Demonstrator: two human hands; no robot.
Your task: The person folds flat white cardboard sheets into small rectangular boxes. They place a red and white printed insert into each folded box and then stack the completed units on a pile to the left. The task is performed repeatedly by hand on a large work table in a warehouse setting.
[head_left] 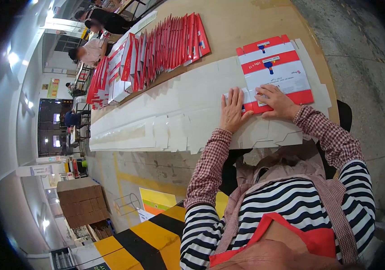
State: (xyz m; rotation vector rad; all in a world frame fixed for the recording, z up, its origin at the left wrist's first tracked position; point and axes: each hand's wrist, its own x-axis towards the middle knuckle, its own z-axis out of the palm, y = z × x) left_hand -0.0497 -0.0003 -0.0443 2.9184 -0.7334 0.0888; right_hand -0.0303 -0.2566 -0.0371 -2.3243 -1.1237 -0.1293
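Note:
A flat red and white printed carton (pixel 287 81) lies in front of me, its flaps spread at the far and near edges. My left hand (pixel 234 110) rests palm down across its left flap, fingers stretched out and held fairly close. Pressed flat on the carton's lower left part is my right hand (pixel 277 101), its fingers spread. Neither hand grips anything. Both palms cover part of the small flap between them. Beneath the carton, white cardboard sheets (pixel 188 103) overlap along the table.
A long row of folded red and white cartons (pixel 170 47) stands at the far left of the brown table (pixel 233 27). Other people (pixel 92 51) sit at tables beyond. A large brown cardboard box (pixel 82 202) and a yellow-black striped surface (pixel 143 240) are at the lower left.

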